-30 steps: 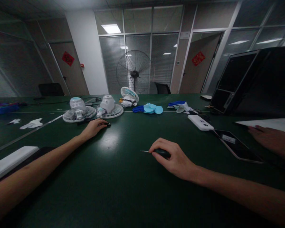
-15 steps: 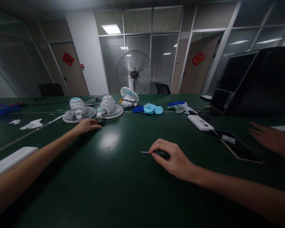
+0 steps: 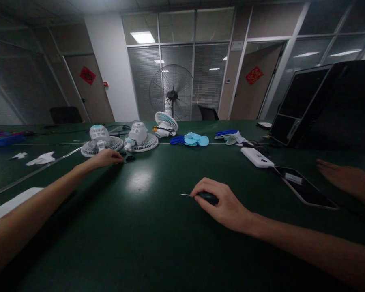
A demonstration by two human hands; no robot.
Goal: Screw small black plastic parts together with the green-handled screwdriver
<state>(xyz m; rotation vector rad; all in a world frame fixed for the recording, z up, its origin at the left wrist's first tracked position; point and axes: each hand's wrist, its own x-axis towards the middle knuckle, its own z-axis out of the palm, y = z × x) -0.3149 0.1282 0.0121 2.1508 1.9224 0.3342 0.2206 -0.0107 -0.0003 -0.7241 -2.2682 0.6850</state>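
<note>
My right hand (image 3: 220, 202) is wrapped round the dark handle of a screwdriver (image 3: 208, 197), low over the table, its thin metal shaft pointing left. Further off on the left, my left hand (image 3: 109, 157) has its fingertips pressed together beside a small coil of black cable (image 3: 130, 158); what they pinch is too small to make out. Just behind that hand lies a white fan (image 3: 101, 146), grille down. A second white fan (image 3: 140, 140) rests to its right, also grille down.
The green table (image 3: 134, 239) also carries a tilted third fan (image 3: 166, 123), light blue blades (image 3: 196, 139), gloves (image 3: 231, 137), a white power bank (image 3: 257, 157) and a phone (image 3: 304, 187). Another person's hand (image 3: 343, 176) rests at the right, near a large black case (image 3: 328, 105).
My left hand has drawn back slightly to the left, away from the black cable coil. The other person's hand at the right has lowered and shifted a little. My right hand has hardly moved.
</note>
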